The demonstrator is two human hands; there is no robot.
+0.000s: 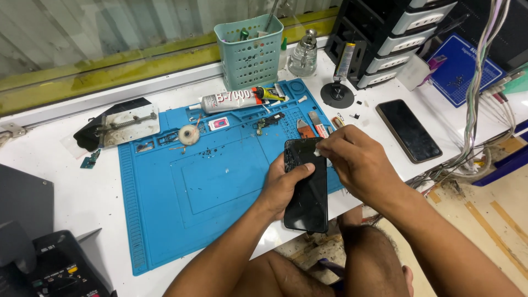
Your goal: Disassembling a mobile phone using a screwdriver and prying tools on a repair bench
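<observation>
My left hand grips a black smartphone from its left side, thumb across the cracked glass, holding it over the right edge of the blue work mat. My right hand is at the phone's top right corner, its fingers pinched on a small white piece pressed against the glass. The phone's lower end hangs past the table's front edge.
On the mat's far side lie a glue tube, a tape roll and small parts. A teal basket, a glass bottle, a drawer cabinet, a second phone, a metal clamp plate and hanging cables surround it.
</observation>
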